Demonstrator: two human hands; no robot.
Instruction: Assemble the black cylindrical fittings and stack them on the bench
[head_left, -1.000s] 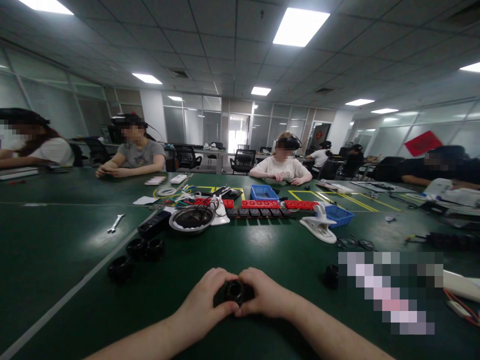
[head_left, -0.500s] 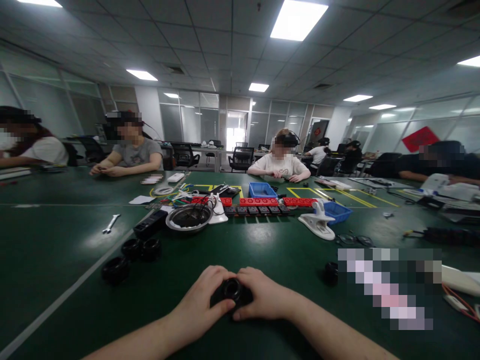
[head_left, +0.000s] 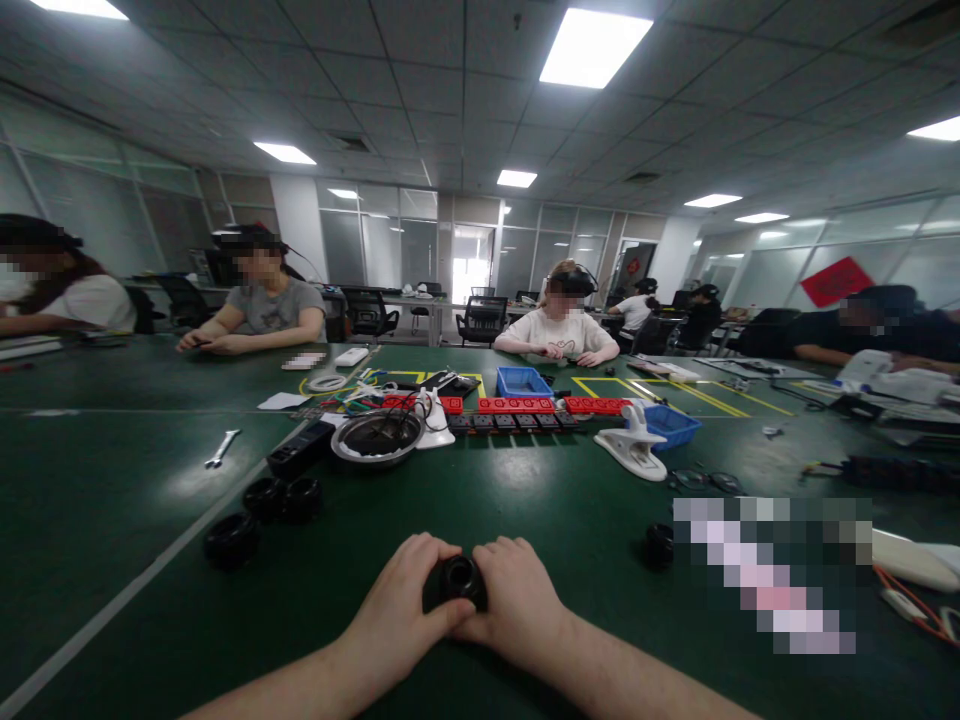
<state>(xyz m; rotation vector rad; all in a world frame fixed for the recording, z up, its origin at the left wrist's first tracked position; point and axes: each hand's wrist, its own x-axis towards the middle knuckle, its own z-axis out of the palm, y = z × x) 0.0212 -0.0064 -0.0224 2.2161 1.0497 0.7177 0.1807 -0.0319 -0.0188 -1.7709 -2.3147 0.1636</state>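
Observation:
Low in the middle of the view, both hands close round a small black ring-shaped part (head_left: 460, 574). Its round hole faces up toward me. My left hand (head_left: 401, 605) grips it from the left, thumb along the near side and fingers over the far side. My right hand (head_left: 517, 590) wraps its right side, with the fingers curled and partly hidden. To the left lie three similar black round parts (head_left: 231, 540), and another black round part (head_left: 660, 543) sits to the right, beside a blurred-out patch.
Farther up the green table (head_left: 360, 530) are a metal bowl (head_left: 379, 437), a black box (head_left: 300, 450), red socket strips (head_left: 517, 405), a white clip stand (head_left: 634, 455) and blue bins (head_left: 523, 381). A wrench (head_left: 222, 449) lies at left. Several people sit around.
My right hand has rolled further over the black part, its fingers now more curled. The part has tilted and shifted slightly left. My left hand keeps its hold.

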